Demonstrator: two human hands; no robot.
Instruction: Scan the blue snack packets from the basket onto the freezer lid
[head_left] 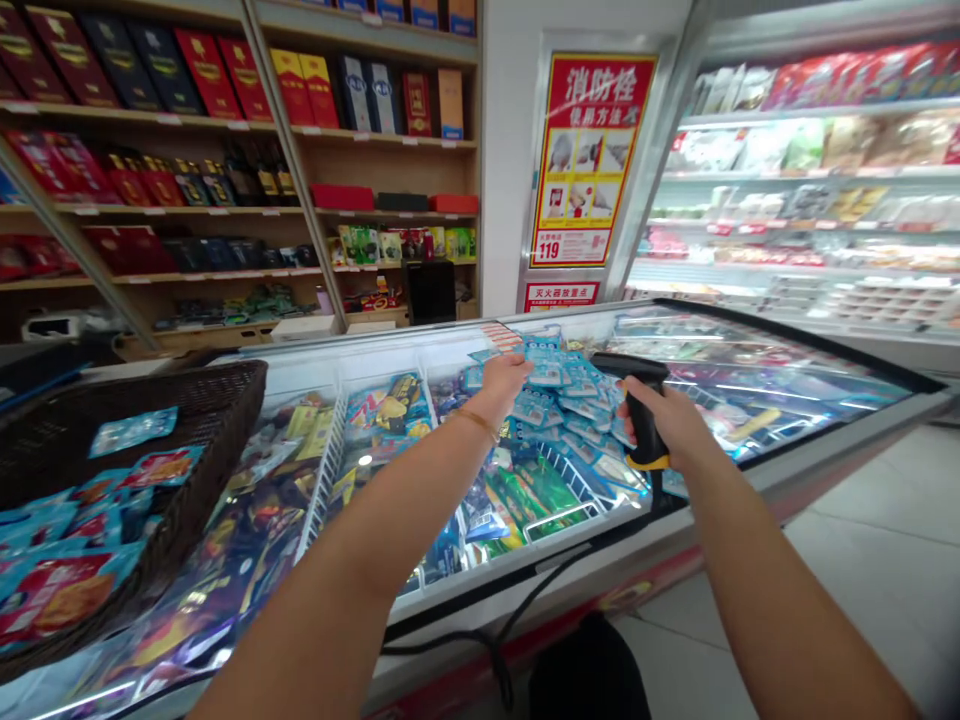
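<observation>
My right hand [664,425] is wrapped round the grip of a black and yellow handheld barcode scanner [646,410], its head pointing left over the chest freezer [525,570]. Beneath and between my hands lies a heap of small blue snack packets [574,385]. My left hand [508,375], with a bracelet at the wrist, is at the left side of this heap, fingers closed at a blue packet [478,376]; its fingertips are partly hidden. A black cable [525,605] loops along the freezer's front edge.
A dark woven basket [240,410] with blue and red packets stands at the left. White wire dividers [324,475] separate bagged goods in the freezer. Behind are shelves of boxes and bottles [240,185], a red fire-hydrant notice [592,160] and a refrigerated display [817,190].
</observation>
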